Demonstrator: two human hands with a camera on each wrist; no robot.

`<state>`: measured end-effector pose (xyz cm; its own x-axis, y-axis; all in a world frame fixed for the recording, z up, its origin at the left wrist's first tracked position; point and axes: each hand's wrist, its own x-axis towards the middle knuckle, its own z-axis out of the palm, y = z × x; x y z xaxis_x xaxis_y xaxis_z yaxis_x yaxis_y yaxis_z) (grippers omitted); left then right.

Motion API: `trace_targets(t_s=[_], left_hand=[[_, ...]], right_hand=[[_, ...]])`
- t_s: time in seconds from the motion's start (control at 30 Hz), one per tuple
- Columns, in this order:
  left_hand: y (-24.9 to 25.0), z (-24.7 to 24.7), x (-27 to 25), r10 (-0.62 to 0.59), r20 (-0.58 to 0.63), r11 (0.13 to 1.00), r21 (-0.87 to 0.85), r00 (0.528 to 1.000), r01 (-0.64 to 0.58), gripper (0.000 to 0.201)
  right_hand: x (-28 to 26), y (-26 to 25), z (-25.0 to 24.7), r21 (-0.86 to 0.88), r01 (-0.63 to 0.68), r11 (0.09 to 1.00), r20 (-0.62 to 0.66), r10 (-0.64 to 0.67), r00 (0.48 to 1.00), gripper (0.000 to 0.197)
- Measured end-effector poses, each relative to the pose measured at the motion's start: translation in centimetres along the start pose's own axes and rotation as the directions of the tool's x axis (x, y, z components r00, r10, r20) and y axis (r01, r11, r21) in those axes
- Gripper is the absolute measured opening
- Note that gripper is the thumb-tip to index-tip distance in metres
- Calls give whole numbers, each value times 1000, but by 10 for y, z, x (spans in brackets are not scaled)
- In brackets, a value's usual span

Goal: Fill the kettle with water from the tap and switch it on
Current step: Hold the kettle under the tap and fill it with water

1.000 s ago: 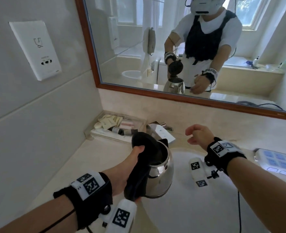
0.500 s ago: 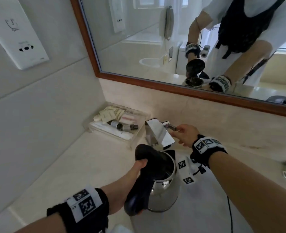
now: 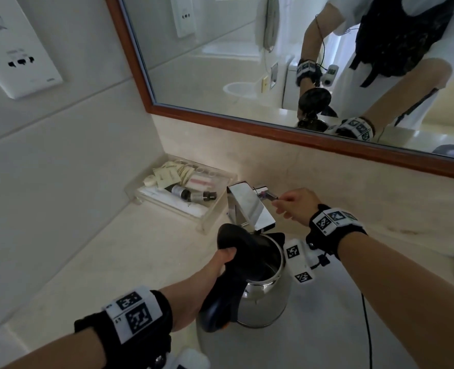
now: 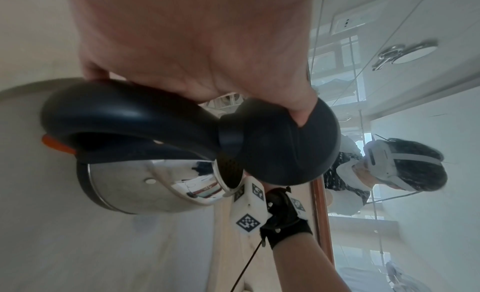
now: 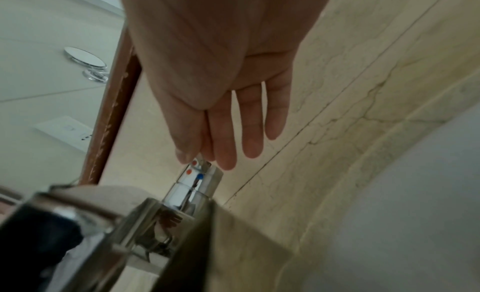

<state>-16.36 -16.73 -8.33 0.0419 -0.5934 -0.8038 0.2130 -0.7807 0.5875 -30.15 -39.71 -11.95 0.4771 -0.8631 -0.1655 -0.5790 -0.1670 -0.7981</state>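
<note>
The left hand (image 3: pixel 222 265) is wrapped around the black handle (image 4: pixel 124 111) of a stainless steel kettle (image 3: pixel 267 296), its thumb up against the lid (image 4: pixel 280 144), which stands flipped open. The kettle hangs over the white basin (image 3: pixel 327 336), its open mouth just under the spout of the chrome tap (image 3: pixel 250 206), close in front of that hand.

The right hand (image 3: pixel 295 206) reaches in from the other side, above and beyond the kettle. Its thumb and forefinger pinch the end of the tap lever (image 5: pixel 200 173), a short chrome bar with red and blue dots; the other fingers (image 5: pixel 252 124) stretch out loosely beside it, touching nothing. I can see no water running from the spout.

Beyond the left hand, against the wall, sits a clear tray (image 3: pixel 207 217) with sachets, a small bar of soap and little dark bottles (image 3: pixel 191 194). Farther off on that side a white socket plate (image 3: pixel 18 49) is set in the wall. Above both hands runs a mirror with a wooden frame (image 3: pixel 274 130), showing the person bent over the stone counter (image 3: pixel 87 262). A thin black cable (image 3: pixel 367 328) hangs below the right wrist.
</note>
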Motion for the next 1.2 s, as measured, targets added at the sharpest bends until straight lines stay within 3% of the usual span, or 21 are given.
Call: trace_targets(t_s=[0.07,0.23,0.4,0.53,0.63,0.83,0.93,1.03,1.13,1.2], left_hand=[[1,-2,1,8,3,1000,2,1000,-8,94],[3,-5,0,16,4,999,31,1000,-16,86],[7,-4,-2,23,-52,999,40,998,-20,66],[11,-1,3,1,-34,1000,10,999,0,73],[16,5,7,-2,-41,1000,12,999,3,72],[20,11,19,17,-7,1000,-7,1000,-18,75],[22,13,21,29,-23,999,15,999,-29,73],[22,13,23,31,-37,999,35,999,-30,74],[23,13,23,35,-42,999,30,999,-33,68],[24,15,22,26,-30,999,46,999,-24,70]], right_hand=[[2,1,-1,11,-15,1000,11,15,1000,16],[7,4,-4,79,-76,994,-9,77,997,15],[11,4,-3,149,-136,979,-45,144,988,18],[8,2,0,182,-161,970,-49,173,984,24],[2,-2,1,245,-201,948,32,199,980,31],[-14,-10,-4,489,-339,803,262,236,936,40],[-22,-6,-4,600,-411,686,347,240,907,45],[-29,3,1,697,-428,576,369,223,902,47],[-36,4,7,734,-440,517,385,216,897,35],[-36,3,11,774,-419,474,349,233,908,43]])
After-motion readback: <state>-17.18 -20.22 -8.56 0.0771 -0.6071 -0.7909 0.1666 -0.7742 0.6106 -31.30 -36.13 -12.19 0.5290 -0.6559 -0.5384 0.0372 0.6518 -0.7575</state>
